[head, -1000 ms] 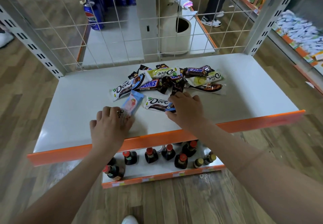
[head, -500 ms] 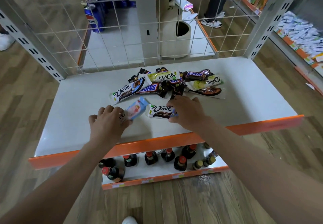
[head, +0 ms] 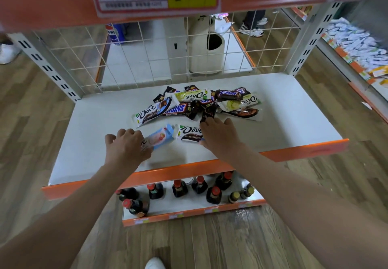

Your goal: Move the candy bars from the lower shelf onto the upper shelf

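Nearest to the person, both forearms reach fwd over the orange front edge of the lower shelf, one from each side. The left hand has its fingers curled around one end of the blue-pink bar; the free end of this bar points away and to the right, so its long axis runs diagonal, approx. toward the pile. Just beside it, the right hand lies over the right end of the dark Dove bar, fingers bent down on the wrapper; if it really pinches it I cannot tell, the fingertips are hidden. This bar lies almost crosswise, left to right. So each hand has its own bar, and the two bars are near but apart. Farther back, the pile of candy bars rests in the middle of the shelf, closer to the right hand. The upper shelf is overhead, only its orange edge w/ a price label visible; I judge the coming move is straight up and fwd.
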